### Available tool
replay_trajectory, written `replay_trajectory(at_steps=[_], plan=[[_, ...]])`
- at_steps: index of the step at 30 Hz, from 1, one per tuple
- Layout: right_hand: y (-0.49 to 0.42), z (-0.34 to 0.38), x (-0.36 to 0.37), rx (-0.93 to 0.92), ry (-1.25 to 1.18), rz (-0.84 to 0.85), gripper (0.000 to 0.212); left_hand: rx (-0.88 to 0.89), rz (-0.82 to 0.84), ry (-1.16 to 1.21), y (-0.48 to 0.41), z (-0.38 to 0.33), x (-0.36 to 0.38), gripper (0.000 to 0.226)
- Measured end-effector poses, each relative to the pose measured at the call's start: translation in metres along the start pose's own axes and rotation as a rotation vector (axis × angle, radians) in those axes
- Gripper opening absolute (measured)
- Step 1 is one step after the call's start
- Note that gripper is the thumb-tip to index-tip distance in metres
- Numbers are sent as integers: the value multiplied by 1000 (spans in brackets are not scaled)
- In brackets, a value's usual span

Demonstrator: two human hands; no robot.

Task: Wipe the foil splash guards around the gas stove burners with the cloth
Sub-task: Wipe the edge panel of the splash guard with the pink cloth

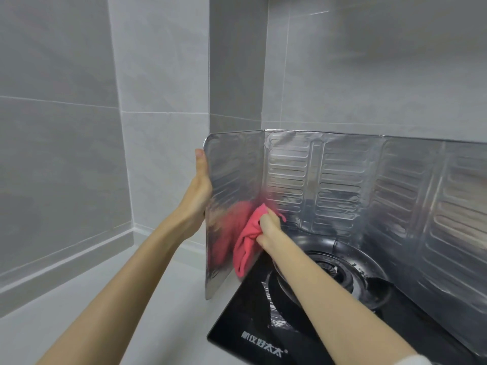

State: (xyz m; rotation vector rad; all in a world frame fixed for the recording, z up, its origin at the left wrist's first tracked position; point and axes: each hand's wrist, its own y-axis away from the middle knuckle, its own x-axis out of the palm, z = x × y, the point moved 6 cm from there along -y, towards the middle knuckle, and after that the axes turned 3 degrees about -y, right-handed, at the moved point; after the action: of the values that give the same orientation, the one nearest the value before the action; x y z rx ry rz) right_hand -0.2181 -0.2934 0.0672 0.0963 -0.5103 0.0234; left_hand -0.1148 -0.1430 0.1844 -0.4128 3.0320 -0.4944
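Foil guard [342, 180] stood upright round the back and left side of the stove [263, 327], its ribbed panels folded at the corner.

Left grip [199, 188]: closed on the free outer edge of the side panel [232, 169], thumb lying along the front of the edge, fingers hidden behind the sheet. Judged purpose: backing the thin foil so it would not bend or slide away under wiping pressure.

Right grip [268, 227]: fingers curled round a bunched pink cloth [246, 241], pressed to the inner face of the same panel, low down near the fold. Loose end of the cloth hung below the grip. The pink blur on the foil just beyond the grip read as the cloth's reflection.

Burner [334, 270] sat under and behind the right forearm, not touched. Surface [158, 299] lay below the left grip, outside the guard.

Judgement: wiping of the side panel in hand; the back panels beyond the right grip looked yet to be reached.
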Motion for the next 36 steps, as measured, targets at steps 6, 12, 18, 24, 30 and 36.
replay_trajectory(at_steps=[6, 12, 18, 24, 30, 36], plan=[[32, 100, 43, -229, 78, 79, 51, 25, 36, -12, 3, -4, 5, 75], [66, 158, 76, -437, 130, 223, 64, 20, 39, 9, 1, -3, 8, 79], [51, 102, 56, -325, 210, 148, 56, 42, 33, 0, 3, -5, 12, 77], [42, 22, 18, -129, 179, 68, 47, 26, 19, 53, 2, 2, 7, 80], [37, -28, -5, 137, -96, 5, 33, -16, -7, 50, 2, 5, 3, 82], [30, -3, -2, 22, -71, -92, 32, -11, -9, 55, 8, 1, 4, 76]])
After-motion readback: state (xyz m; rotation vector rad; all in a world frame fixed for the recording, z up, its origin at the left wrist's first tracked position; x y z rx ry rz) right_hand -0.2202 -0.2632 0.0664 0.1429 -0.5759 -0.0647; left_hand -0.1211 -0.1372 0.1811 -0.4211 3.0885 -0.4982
